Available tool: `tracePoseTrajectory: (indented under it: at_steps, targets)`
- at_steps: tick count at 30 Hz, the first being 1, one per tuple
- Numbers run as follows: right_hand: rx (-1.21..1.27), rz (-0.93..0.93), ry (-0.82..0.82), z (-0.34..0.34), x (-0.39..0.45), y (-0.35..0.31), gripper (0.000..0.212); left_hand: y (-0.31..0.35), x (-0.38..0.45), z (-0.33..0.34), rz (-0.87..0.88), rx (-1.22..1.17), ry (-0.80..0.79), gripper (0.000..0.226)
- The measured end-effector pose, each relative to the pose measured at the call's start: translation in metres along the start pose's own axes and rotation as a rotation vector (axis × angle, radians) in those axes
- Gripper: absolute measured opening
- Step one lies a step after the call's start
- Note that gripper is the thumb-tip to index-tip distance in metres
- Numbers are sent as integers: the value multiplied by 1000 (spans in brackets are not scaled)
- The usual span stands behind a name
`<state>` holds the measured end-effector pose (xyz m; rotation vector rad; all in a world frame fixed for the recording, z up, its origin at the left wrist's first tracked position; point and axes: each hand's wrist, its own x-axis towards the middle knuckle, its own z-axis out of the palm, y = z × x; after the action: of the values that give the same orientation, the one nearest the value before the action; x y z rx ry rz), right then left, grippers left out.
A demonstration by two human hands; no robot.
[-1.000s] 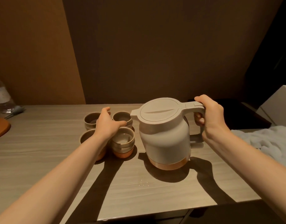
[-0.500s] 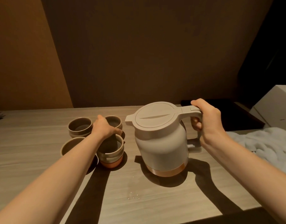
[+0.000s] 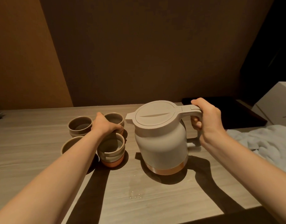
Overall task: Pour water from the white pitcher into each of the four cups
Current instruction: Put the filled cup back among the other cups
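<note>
The right hand (image 3: 206, 120) has its fingers curled round the handle of the white pitcher (image 3: 161, 139), which stands upright (lid closed) mid-surface (image 3: 34, 143). The left hand (image 3: 105, 125) grips the far right cup (image 3: 114, 118) among four cups clustered just left of the pitcher.

A pale wood-grain table (image 3: 34, 152) fills the lower part of the view, its front edge cutting across the bottom right. Behind it stands a dark brown wall (image 3: 147, 50), meeting an orange-brown panel (image 3: 21, 59) on the left along a slanted line. Warm light falls from above, casting long hard shadows toward the viewer. On the right lie a dark tray (image 3: 239, 115), a white box (image 3: 274, 102) and a rumpled white cloth (image 3: 265, 143). The far right corner is almost black
</note>
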<state>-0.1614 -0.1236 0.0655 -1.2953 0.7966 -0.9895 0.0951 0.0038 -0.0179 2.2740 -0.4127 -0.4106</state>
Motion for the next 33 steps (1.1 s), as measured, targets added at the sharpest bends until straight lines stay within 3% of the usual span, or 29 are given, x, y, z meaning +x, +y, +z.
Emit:
tracePoseTrajectory:
  at_steps: [11, 19, 33]
  targets:
    - [3, -8, -4, 3, -19, -9, 36, 36, -19, -23, 247, -362, 152, 88]
    - [25, -23, 2, 0, -40, -21, 35, 51, -63, -46, 341, -468, 176, 85]
    - [30, -45, -19, -5, -78, -41, 34, -17, -133, -68, 327, -491, 182, 79]
